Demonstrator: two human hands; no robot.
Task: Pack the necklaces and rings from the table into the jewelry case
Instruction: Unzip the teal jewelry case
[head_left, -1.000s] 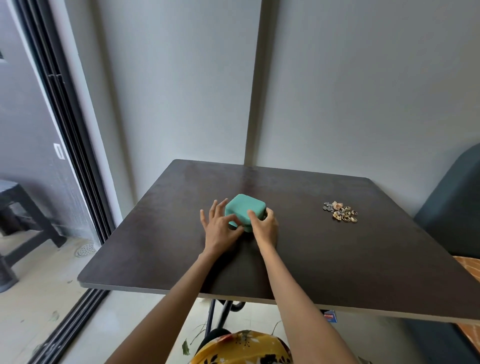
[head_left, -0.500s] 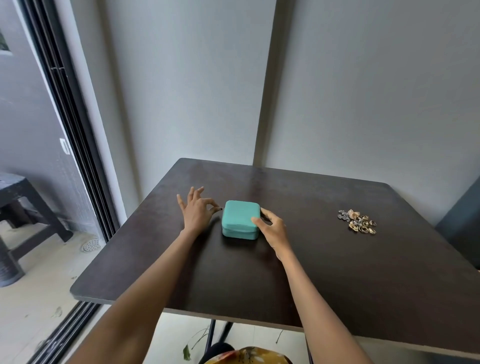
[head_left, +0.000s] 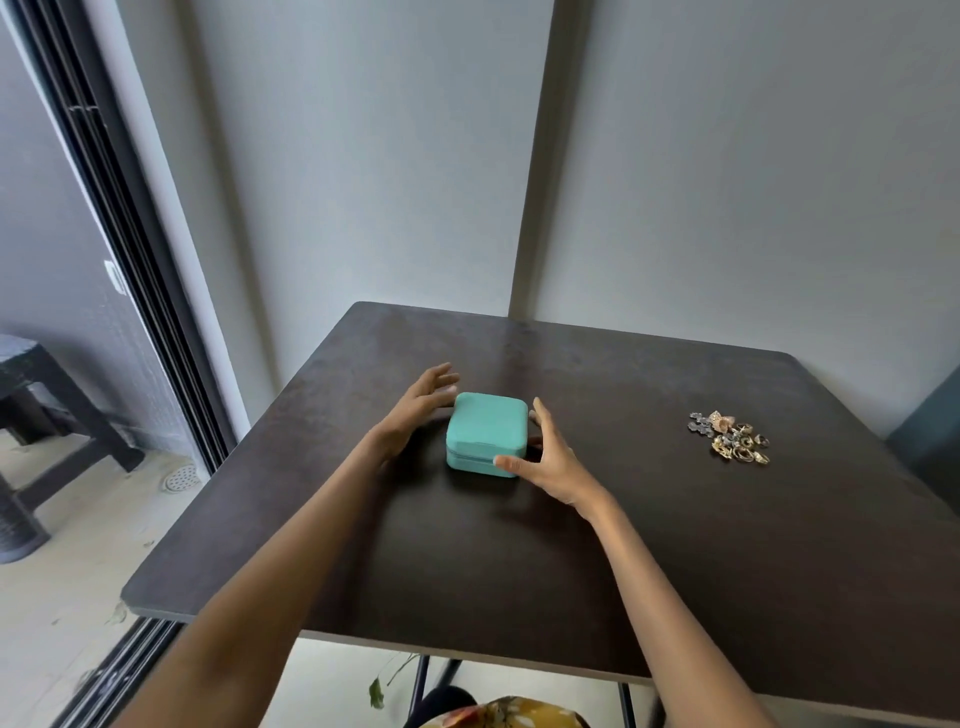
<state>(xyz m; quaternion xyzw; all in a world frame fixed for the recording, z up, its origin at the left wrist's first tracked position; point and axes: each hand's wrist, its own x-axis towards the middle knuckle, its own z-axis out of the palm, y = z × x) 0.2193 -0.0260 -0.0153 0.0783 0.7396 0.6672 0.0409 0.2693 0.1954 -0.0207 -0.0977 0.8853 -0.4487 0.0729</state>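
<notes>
Since half a second ago your left hand (head_left: 415, 410) has slid from a pinch at the case's left corner to a flat reach along its far-left side, and your right hand (head_left: 540, 457) has spread wider round the near-right corner.

Nearest you, at centre frame, your right hand grasps the jewelry case (head_left: 485, 434): thumb pressed on the front edge by the zipper seam, fingers curved up its right side. Your left hand lies released, fingers straight, just beside the case's left edge; whether it touches, you cannot tell from here.

The case is teal, square with rounded corners, and sits shut on the dark surface (head_left: 675, 545). Nothing of its inside shows, so its contents and compartments cannot be told.

You look to be at the opening step. Nothing is packed yet. The next move probably calls for finding the zipper pull and running it round while one hand steadies the case.

Farther off, at right of frame, the rings and necklaces (head_left: 730, 436) lie in one tangled heap, well apart from the case.
</notes>
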